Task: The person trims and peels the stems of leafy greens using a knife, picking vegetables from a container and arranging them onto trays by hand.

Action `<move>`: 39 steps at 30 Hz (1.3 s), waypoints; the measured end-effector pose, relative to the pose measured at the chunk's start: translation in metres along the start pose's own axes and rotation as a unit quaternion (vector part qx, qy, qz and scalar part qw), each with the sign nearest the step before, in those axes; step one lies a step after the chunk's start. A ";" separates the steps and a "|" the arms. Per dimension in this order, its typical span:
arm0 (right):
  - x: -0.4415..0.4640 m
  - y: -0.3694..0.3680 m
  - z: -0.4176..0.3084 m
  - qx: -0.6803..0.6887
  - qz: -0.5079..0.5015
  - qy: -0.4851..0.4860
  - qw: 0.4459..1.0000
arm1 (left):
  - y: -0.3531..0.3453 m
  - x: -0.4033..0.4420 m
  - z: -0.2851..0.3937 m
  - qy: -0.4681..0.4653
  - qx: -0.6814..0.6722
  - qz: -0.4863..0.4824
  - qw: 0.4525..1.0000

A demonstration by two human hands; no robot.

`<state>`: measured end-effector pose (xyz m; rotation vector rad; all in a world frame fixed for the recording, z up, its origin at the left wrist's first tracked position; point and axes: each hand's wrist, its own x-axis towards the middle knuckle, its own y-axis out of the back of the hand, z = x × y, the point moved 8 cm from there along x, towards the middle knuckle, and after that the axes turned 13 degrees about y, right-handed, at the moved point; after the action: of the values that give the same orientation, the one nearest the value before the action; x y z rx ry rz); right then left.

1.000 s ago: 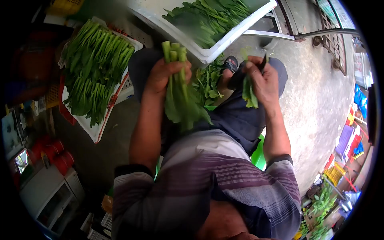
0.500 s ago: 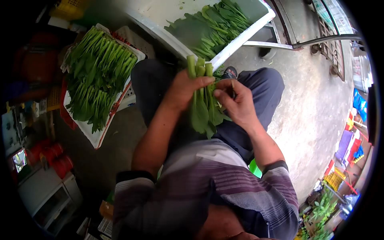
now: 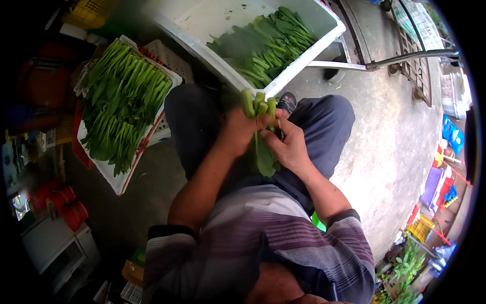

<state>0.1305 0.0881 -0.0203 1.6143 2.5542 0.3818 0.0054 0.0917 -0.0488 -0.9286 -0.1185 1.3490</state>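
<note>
A pale grey concrete floor (image 3: 379,147) is spreading out; bright light is whitening its right half and shadow is darkening its left; near its upper right corner a brown metal lattice frame (image 3: 424,76) is standing; along the floor's right edge a blue plastic bag (image 3: 453,134) and a yellow plastic crate (image 3: 421,230) are lying; leafy green plants (image 3: 407,262) are crowding its lower right corner; at its lower left a white, box-shaped cabinet (image 3: 45,238) is standing beside round red containers (image 3: 75,215).

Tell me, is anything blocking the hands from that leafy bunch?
Nothing that I can see. The left hand grips the leafy bunch, and the right hand is right at it, with nothing showing between.
</note>
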 end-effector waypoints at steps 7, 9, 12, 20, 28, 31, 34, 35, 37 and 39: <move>0.007 0.007 -0.009 0.059 0.020 0.059 0.996 | -0.007 -0.007 0.000 0.008 0.044 -0.027 0.999; 0.006 0.002 -0.003 0.039 -0.005 0.064 0.997 | -0.006 -0.007 0.001 0.003 0.048 -0.013 0.999; 0.008 0.001 -0.010 0.025 -0.025 0.054 0.998 | -0.010 -0.011 0.006 -0.011 0.012 -0.028 0.999; 0.009 0.005 -0.013 -0.031 -0.018 0.042 0.999 | -0.011 -0.011 0.010 -0.013 -0.002 -0.014 1.000; 0.003 0.043 -0.012 -0.038 -0.066 0.104 0.992 | 0.005 -0.020 0.017 -0.062 0.166 0.041 0.983; 0.012 0.055 -0.047 -0.062 -0.097 0.104 0.988 | 0.002 -0.021 0.015 -0.049 0.235 0.038 0.970; 0.014 0.056 -0.060 -0.135 -0.168 0.098 0.972 | -0.010 -0.026 0.017 -0.032 0.250 0.012 0.968; 0.015 0.056 -0.059 -0.151 -0.183 0.105 0.966 | -0.013 -0.028 0.019 -0.025 0.267 0.006 0.963; 0.015 0.053 -0.060 -0.167 -0.207 0.113 0.957 | -0.016 -0.031 0.021 -0.021 0.294 -0.002 0.956; 0.013 0.050 -0.062 -0.166 -0.224 0.115 0.953 | -0.017 -0.032 0.024 -0.025 0.313 -0.004 0.950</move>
<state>0.1555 0.1108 0.0533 0.8885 2.7228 0.9301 -0.0039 0.0766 -0.0092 -0.3557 0.2570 1.2873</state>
